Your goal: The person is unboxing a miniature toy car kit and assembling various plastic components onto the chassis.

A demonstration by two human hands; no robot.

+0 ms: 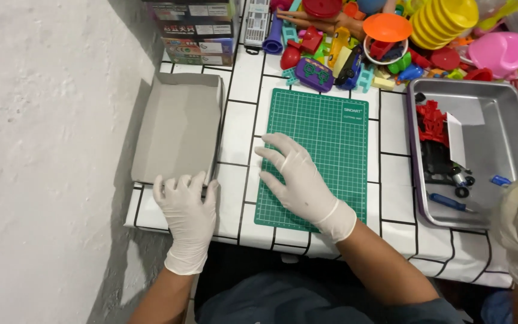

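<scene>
While flat on the rubbery gridded green cutting mat (325, 150), fingers spread and gripping nothing, right hand (295, 180) in thin white latex. Left of the mat, left hand (187, 207), open, touching the near edge of a shallow grey cardboard tray (178, 126). Right of the mat, a shiny steel pan (505, 132); beyond it, bright plastic toys (391, 42).

The person is wearing thin white disposable gloves on the left hand (187, 213) and the right hand (298, 180) — they are fitting tightly and ending at the wrists (the cuffs are rolled a little). The forearms are showing no sleeves, and dark blue clothing is covering the lap.
</scene>
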